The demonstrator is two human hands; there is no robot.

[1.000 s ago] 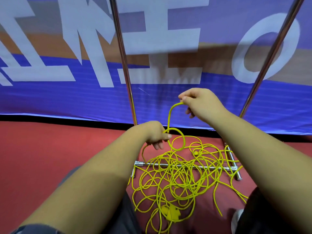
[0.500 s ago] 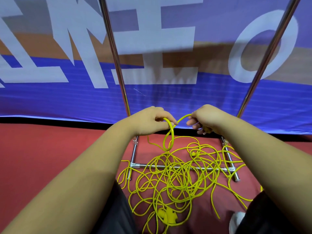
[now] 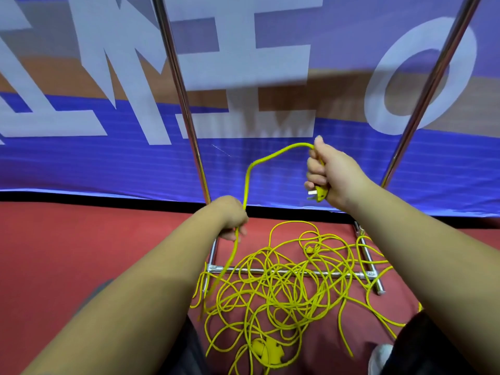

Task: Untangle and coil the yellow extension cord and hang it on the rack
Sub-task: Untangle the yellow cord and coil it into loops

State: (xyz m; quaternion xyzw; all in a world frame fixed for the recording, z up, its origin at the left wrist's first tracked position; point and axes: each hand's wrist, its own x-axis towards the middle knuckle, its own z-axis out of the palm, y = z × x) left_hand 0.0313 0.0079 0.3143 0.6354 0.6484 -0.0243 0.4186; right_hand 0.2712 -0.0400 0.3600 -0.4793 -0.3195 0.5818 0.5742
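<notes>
The yellow extension cord (image 3: 284, 288) lies in a tangled heap on the red floor, draped over the base of the metal rack (image 3: 286, 272). Its yellow socket block (image 3: 266, 351) sits at the near edge of the heap. My right hand (image 3: 332, 174) is raised and grips the plug end (image 3: 318, 194), whose metal prongs stick out below my fist. From there the cord arches left and down to my left hand (image 3: 232, 220), which is curled round the strand above the left foot of the rack.
Two chrome uprights (image 3: 184, 104) of the rack rise at left and right (image 3: 430, 85) in front of a blue banner with large white letters. My knees and a white shoe (image 3: 380, 358) frame the heap at the bottom.
My hands were close together on a small loop; now they have parted. The right hand has risen with the plug end, the left has dropped left, and a cord length stretches between them.
</notes>
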